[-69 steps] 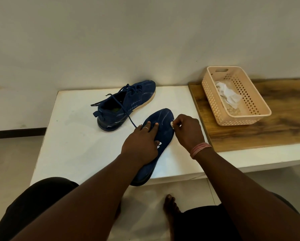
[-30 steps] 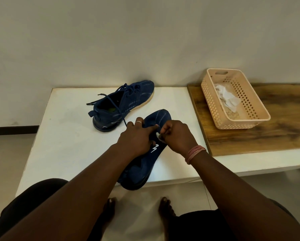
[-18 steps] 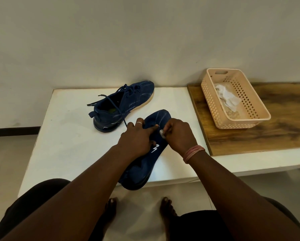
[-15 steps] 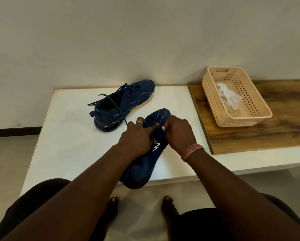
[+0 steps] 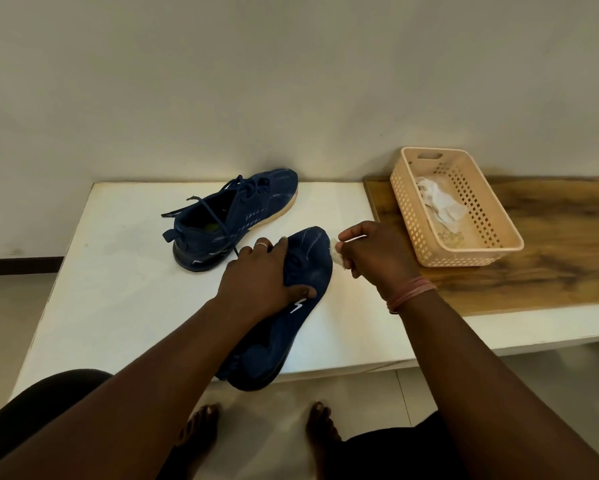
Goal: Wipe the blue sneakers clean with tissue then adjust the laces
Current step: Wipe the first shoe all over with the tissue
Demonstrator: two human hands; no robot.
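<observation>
Head view, looking down at a person's 2 bare arms reaching over a white table [image 5: 111,306]. 2 blue sneakers sit on it. The near sneaker [image 5: 301,268] lies toward the front edge, heel hanging just past it, toe pointing away. The left hand [image 5: 261,282] rests on its upper, fingers curled over the lace area and thumb pressed along the side, holding it steady. The right hand [image 5: 374,254] is just beside the toe, fingers curled tight around a small wad of white tissue [image 5: 338,256], which touches the toe's right edge. The far sneaker [image 5: 228,220] stands upright near the wall, well apart from both hands, its laces [image 5: 204,206] loose and trailing out. To the right, on a wooden board [image 5: 551,258], a peach plastic basket [image 5: 412,220] holds crumpled tissue.

Judging by this, wiping of the near sneaker is under way at the toe. Whether the far sneaker has been wiped cannot be told. Lace adjustment looks not yet done on either sneaker.
</observation>
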